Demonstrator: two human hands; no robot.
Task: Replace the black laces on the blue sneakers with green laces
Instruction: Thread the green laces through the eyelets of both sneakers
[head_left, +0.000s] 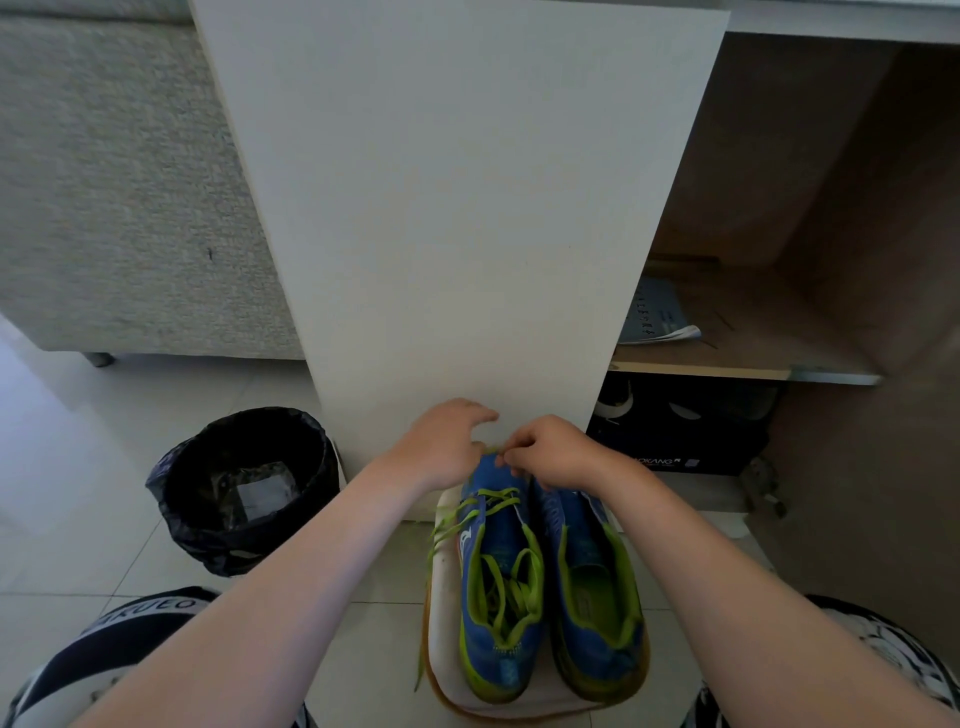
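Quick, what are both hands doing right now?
Left hand: open, fingers resting on a blue sneaker toe.
Right hand: pinching the green lace.

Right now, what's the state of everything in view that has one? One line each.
Left sneaker: partly laced with the green lace, ends loose.
Right sneaker: no lace visible.
Right hand: pinches the green lace at the toe end.
Left hand: at the left sneaker's toe, grip hidden.
Cabinet door: open.
Trash bin: uncovered, black liner, packaging inside.
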